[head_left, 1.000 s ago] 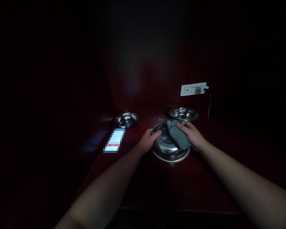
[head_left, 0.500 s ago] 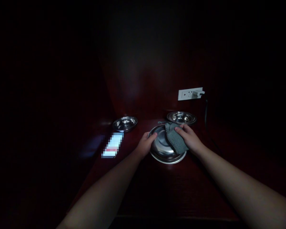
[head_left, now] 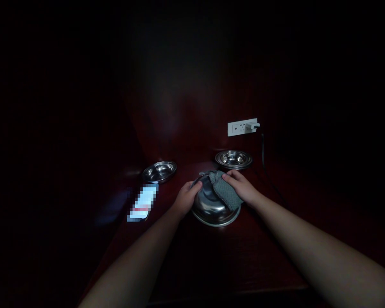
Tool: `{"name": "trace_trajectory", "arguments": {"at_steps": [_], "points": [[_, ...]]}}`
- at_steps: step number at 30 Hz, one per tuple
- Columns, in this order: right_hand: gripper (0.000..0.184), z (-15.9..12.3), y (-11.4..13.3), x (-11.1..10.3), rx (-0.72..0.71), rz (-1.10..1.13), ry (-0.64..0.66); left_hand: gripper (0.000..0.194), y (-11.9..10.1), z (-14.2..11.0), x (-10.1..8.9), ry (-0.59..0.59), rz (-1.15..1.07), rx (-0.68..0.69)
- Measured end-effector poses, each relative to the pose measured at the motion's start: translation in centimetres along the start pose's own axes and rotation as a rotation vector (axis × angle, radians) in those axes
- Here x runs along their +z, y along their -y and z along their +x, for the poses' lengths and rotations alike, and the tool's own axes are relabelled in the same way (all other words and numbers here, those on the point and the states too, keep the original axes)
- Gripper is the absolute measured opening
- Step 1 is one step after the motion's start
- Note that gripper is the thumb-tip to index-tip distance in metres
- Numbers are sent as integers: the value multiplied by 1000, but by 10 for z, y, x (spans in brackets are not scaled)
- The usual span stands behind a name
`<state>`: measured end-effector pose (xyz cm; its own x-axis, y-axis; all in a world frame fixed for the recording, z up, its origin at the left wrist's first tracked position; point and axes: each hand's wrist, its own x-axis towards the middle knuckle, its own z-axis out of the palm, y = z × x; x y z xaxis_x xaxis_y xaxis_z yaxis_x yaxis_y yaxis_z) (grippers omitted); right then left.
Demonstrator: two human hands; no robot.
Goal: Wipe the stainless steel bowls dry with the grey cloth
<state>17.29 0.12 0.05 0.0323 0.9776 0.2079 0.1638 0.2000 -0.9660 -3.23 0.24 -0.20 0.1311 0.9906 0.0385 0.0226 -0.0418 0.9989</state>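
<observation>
In the middle of the head view, a shiny steel bowl (head_left: 208, 207) is held between both hands, tilted, its rounded outer side seeming to face me. My left hand (head_left: 185, 199) grips its left edge, thumb on top and the other fingers mostly hidden. A grey-green textured cloth (head_left: 226, 192) drapes over the bowl's right part. My right hand (head_left: 242, 187) pinches the cloth against the bowl, thumb over the fabric.
A steel bowl (head_left: 159, 172) sits at the left, with a lit, pixelated phone (head_left: 143, 203) in front of it. Several nested steel dishes (head_left: 233, 159) stand behind my right hand. A white wall socket (head_left: 242, 127) has a plug and dark cable (head_left: 262, 149). The tabletop (head_left: 224, 261) is dark red.
The bowl has tipped, so more of its rounded side shows. Both hands have kept hold, the right one still on the cloth. The whole view has shifted slightly.
</observation>
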Motion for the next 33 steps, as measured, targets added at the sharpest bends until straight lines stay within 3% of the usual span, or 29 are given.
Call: {"name": "trace_trajectory", "arguments": {"at_steps": [7,13,19,25,30,33], "points": [[37,6,-1,0,-29,5,-68,45,-11,-7,-2,-36,64,86],[34,10,-2,-2,-27,57,-113,49,-24,-12,-9,-50,189,257],[33,15,-9,-6,22,14,-158,52,-29,-8,-26,-209,318,551],[25,11,-8,-10,-22,-165,-71,67,-30,-7,-28,-381,488,652],[17,6,-6,-13,-12,-311,26,61,-34,-11,-25,-262,720,631],[24,7,-7,-16,20,-370,26,57,-36,-11,-24,-182,876,707]]}}
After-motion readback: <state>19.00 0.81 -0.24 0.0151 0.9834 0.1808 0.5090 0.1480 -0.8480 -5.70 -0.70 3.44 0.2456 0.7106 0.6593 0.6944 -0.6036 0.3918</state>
